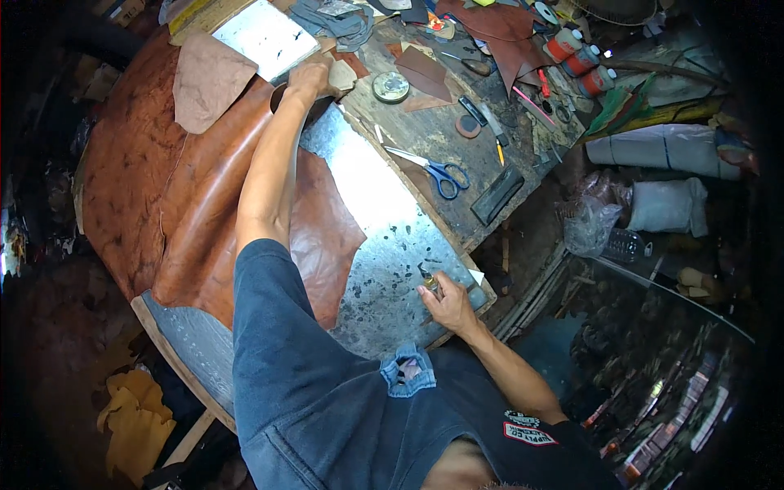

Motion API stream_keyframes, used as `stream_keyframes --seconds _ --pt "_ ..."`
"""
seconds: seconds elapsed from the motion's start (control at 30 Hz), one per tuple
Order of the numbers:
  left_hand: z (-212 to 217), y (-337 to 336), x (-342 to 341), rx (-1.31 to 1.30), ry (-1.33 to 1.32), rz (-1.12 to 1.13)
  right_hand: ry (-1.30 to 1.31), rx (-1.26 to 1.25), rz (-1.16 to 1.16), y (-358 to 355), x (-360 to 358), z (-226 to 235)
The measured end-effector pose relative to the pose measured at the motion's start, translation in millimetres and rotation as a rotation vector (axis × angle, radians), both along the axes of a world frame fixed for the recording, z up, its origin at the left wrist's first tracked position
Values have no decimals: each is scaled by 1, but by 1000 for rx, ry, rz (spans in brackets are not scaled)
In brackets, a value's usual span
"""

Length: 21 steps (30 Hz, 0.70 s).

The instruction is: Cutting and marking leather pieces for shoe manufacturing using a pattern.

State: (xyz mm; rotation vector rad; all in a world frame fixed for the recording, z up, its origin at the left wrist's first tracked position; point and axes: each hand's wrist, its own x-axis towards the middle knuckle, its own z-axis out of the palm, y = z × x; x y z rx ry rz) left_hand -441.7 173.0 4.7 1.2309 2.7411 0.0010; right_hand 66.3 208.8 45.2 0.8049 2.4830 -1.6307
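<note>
A large reddish-brown leather hide (131, 175) covers the left part of a metal-topped bench (384, 286). My left hand (309, 80) is closed on the hide's far edge, which curls up beneath my forearm. Its fingertips are partly hidden. Close beside that hand lies a pale scrap (343, 75). Over the bare metal near my body, my right hand (447, 302) grips a small tool (428, 280) with a yellowish handle and a dark pointed tip. The tip hangs near the metal, apart from the hide; its exact kind is too small to tell.
A wooden worktable (416, 126) adjoins on the right, bearing blue-handled scissors (445, 175), a round tin (390, 86), a dark block (496, 196) and red-labelled bottles (563, 45). A tan leather piece (208, 82) rests on the hide. A glass-like panel (645, 327) stands at right.
</note>
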Motion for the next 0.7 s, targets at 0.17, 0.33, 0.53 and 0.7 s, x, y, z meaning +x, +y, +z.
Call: stream_keyframes --seconds 0.17,0.33,0.53,0.7 --pt "0 19 -5 213 -17 94 -86 93 58 1 2 -2" --pt "10 50 -6 589 -129 386 42 87 50 -1 3 -2" --pt "21 64 12 537 -172 503 31 86 79 2 4 -2" --pt "21 1 69 462 -184 437 93 33 80 4 6 -4"
